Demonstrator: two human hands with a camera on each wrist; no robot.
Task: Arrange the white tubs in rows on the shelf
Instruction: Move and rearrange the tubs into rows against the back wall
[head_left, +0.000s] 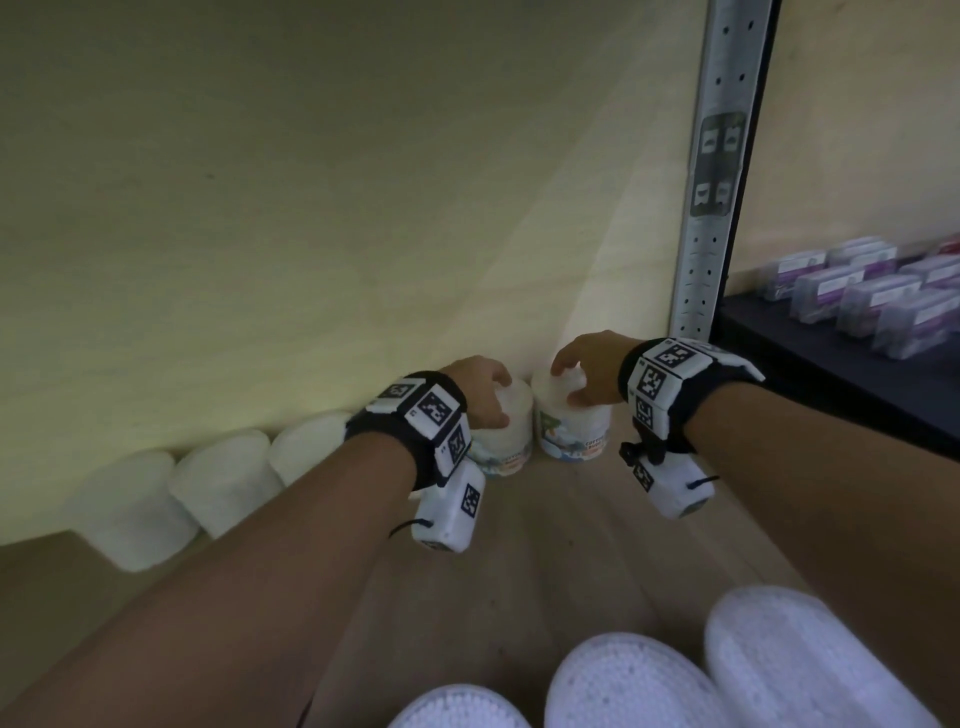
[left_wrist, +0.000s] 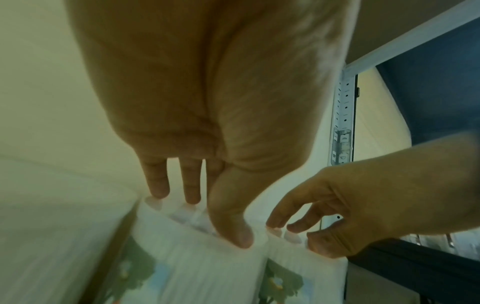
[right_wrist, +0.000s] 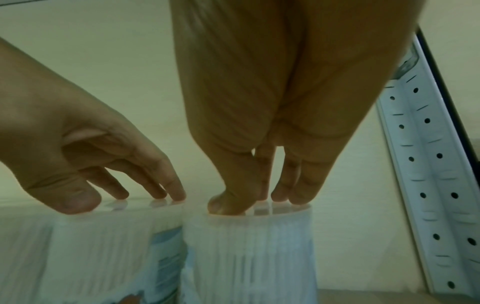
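Observation:
Two white tubs with printed labels stand side by side on the wooden shelf, at the back against the wall. My left hand grips the left tub from above, fingertips on the far side of its lid, thumb on the near rim. My right hand holds the right tub the same way, fingertips on its lid. Three more white tubs line the wall to the left. Another three tubs stand at the near edge.
A perforated white upright rises just right of the right tub. Beyond it a dark shelf carries several purple-labelled boxes. The pale back wall closes off the shelf behind the tubs.

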